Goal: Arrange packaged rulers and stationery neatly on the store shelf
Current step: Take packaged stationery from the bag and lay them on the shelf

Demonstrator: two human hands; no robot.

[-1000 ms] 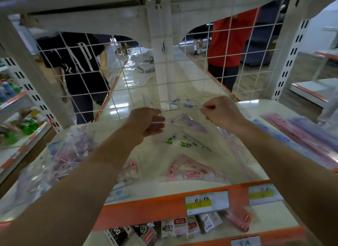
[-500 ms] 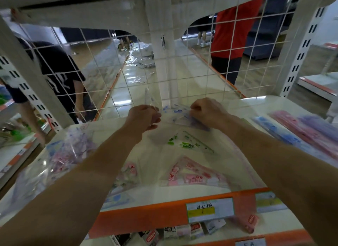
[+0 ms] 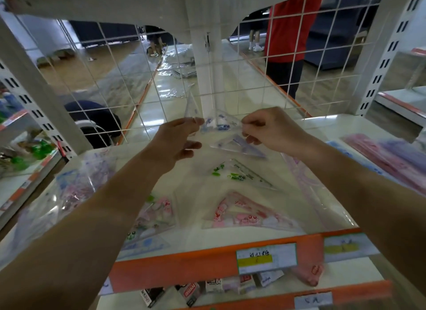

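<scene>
Both hands are raised over the back of the cream store shelf with an orange front edge (image 3: pixel 173 268), close to the white wire grid panel (image 3: pixel 115 79).

The left hand (image 3: pixel 177 143) pinches the lower corner of a slim clear plastic triangle (image 3: pixel 192 106) between thumb and forefinger, so the piece stands upright. Its other fingers are loosely curled below. The right hand (image 3: pixel 269 129) pinches the right corner of a clear triangular ruler with blue print (image 3: pixel 219 125), which spans the gap between the two hands, off the shelf. A second clear blue-printed triangle (image 3: pixel 239 146) sits tilted just beneath it, against the right hand's lower fingers; whether they grip it cannot be told.

Nearer the front lie a clear triangle with green print (image 3: pixel 239 174) and a clear triangle with pink print (image 3: pixel 244 214), apart from each other. Beside the left forearm rests a pink-and-green printed ruler pack (image 3: pixel 156 215), and further left a crumpled clear bag of stationery (image 3: pixel 69 185). At the right lie long pink and purple packaged rulers (image 3: pixel 391 157). A white-and-yellow price label (image 3: pixel 266 257) sits on the orange edge.
</scene>
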